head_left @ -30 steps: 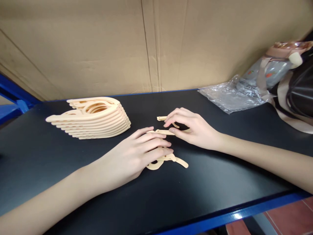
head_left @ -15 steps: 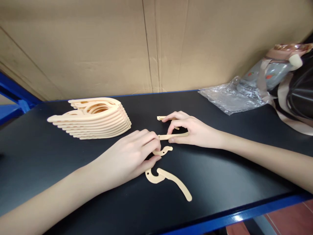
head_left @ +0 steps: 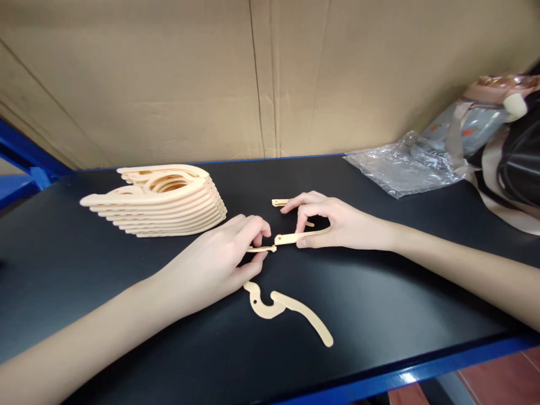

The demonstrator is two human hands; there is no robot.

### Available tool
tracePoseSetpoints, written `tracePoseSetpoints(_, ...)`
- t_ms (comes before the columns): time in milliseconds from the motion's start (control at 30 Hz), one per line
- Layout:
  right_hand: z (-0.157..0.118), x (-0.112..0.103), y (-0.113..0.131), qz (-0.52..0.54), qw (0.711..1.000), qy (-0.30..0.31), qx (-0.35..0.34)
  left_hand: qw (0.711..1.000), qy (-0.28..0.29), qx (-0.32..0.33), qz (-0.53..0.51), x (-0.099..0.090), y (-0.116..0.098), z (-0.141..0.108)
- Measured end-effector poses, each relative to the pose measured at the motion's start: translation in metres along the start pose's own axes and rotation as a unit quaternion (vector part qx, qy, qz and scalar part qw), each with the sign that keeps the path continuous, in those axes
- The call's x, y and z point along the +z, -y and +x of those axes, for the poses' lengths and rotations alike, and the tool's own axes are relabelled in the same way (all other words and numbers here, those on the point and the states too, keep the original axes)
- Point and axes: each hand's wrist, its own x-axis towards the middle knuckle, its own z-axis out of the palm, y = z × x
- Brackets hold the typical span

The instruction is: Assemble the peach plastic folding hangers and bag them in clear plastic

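My left hand [head_left: 223,253] pinches a cream plastic hanger hook [head_left: 263,249], turned edge-on, its small end pointing right. Between thumb and finger, my right hand [head_left: 337,219] grips a cream hanger arm [head_left: 287,239]. The arm's holed end is right beside the tip of the hook; whether they touch I cannot tell. In front of the hands, another hook [head_left: 265,310] lies on the black tabletop, joined to or overlapping a curved arm [head_left: 310,318]. Behind my right fingers rests a further cream piece [head_left: 279,202], partly hidden by them.
A stack of folded cream hangers [head_left: 169,208] stands at the left. To the back right lie a clear plastic bag [head_left: 400,166], a bottle with a strap [head_left: 476,124] and a black bag [head_left: 521,163]. Cardboard [head_left: 169,84] backs the blue-edged table [head_left: 400,287].
My left hand has lifted the hook and turned it edge-on, drawing slightly left. My right hand has shifted a little right with the arm, whose holed end is now uncovered.
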Motion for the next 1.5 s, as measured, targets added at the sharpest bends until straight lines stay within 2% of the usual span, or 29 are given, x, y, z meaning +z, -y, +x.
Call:
tracePoseSetpoints(233,0.000,-0.001,-0.001,0.001,1.000,0.007,-0.001,1.000,-0.008,0.014,0.002,-0.001,-0.003,0.003)
tracePoseSetpoints(367,0.000,-0.003,0.001,0.009,1.000,0.009,0.006,1.000,-0.016,0.001,-0.001,-0.001,-0.003,0.004)
tracePoseSetpoints(533,0.000,-0.005,0.003,0.038,0.999,0.018,0.021,0.997,-0.055,-0.024,-0.044,0.003,0.000,0.002)
tracePoseSetpoints(967,-0.001,-0.007,0.001,0.071,0.996,0.032,0.032,0.997,-0.009,-0.057,-0.049,0.004,-0.009,0.000)
tracePoseSetpoints(1167,0.001,-0.006,0.000,0.093,0.995,0.035,0.034,0.999,0.000,-0.040,-0.020,0.007,-0.010,0.002)
tracePoseSetpoints(1500,0.000,-0.002,0.005,0.107,0.993,0.033,0.033,0.999,-0.031,0.003,0.024,0.010,-0.007,0.004)
